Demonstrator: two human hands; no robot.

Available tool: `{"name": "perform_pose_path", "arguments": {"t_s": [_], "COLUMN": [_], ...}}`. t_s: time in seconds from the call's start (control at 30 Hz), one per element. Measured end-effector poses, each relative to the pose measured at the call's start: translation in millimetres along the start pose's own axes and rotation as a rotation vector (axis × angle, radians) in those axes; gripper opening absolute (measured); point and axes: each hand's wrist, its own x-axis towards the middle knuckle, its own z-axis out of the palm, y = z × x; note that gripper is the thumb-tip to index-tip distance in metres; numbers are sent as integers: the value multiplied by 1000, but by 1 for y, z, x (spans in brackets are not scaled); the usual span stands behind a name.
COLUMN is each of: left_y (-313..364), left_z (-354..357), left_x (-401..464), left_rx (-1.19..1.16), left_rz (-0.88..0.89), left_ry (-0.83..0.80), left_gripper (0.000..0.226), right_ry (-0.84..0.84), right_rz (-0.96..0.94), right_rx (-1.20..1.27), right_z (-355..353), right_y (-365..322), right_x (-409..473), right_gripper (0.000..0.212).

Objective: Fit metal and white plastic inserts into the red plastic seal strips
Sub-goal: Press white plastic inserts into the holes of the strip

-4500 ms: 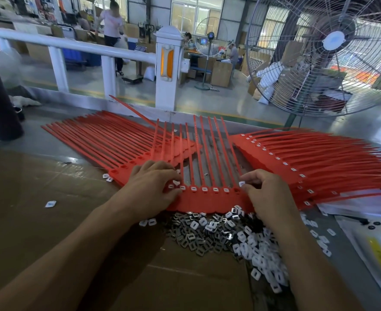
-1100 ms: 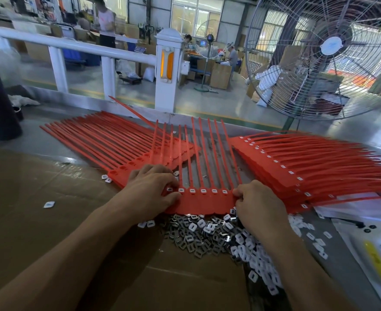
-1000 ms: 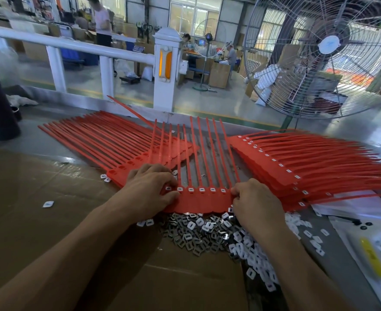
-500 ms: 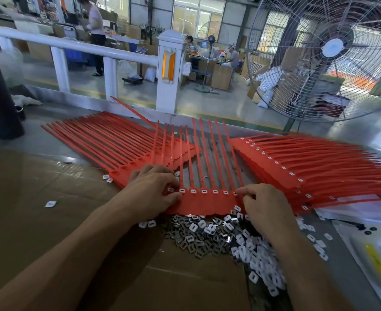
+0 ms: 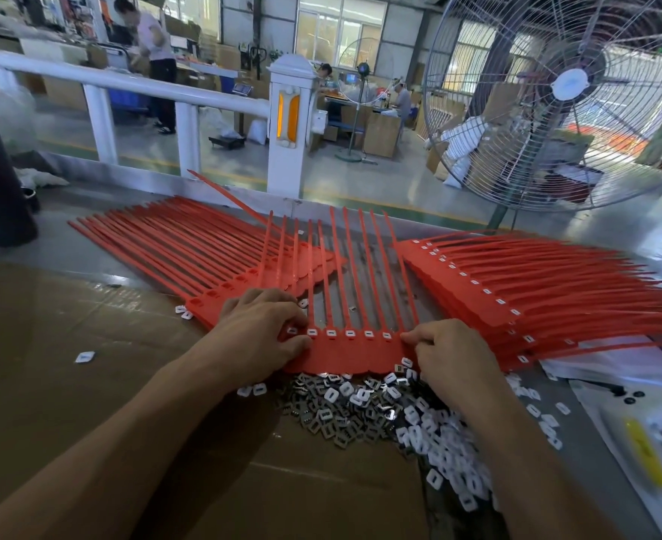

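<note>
A row of joined red seal strips [image 5: 354,354] lies across the table in front of me, tails pointing away, with white inserts showing in its sockets. My left hand [image 5: 265,335] grips the row's left end, fingers curled over it and thumb on its flat part. My right hand [image 5: 452,356] has its curled fingertips pinching the row's right end; whether they hold an insert is hidden. Just below the row lie a pile of metal inserts [image 5: 323,409] and a pile of white plastic inserts [image 5: 452,467].
A fanned stack of red strips [image 5: 189,247] lies at the left and another [image 5: 535,282] at the right. Loose white inserts [image 5: 85,357] dot the brown cardboard [image 5: 68,383]. White papers [image 5: 641,434] lie at the right, a large fan [image 5: 567,95] stands behind, and a white railing [image 5: 157,91] runs along the far edge.
My right hand's fingertips have shifted slightly at the row's right end, and the white insert it pinched earlier no longer shows. My left hand has stayed on the left end.
</note>
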Motion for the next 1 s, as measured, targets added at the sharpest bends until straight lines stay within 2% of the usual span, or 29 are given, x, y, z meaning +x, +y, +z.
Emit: {"name": "perform_pose_path", "arguments": {"t_s": [0.13,0.4,0.8,1.0], "left_y": [0,-3,0,0], "left_z": [1,3,1,0], "left_x": [1,3,0,0], "left_rx": [1,1,15,22], "left_rz": [-6,-7,-15,-2], "left_ry": [7,1,-2,5], "left_gripper": [41,40,42,41], "right_ry": [1,-37,-137,-2], "right_rz": [-36,-23,-3,-27], "right_rx": [41,106,55,168], "right_z": [-4,-10,-17,-10], "right_y": [8,6,-1,-5], "right_x": [0,-4,-9,-10], "right_gripper": [39,6,12,10]}}
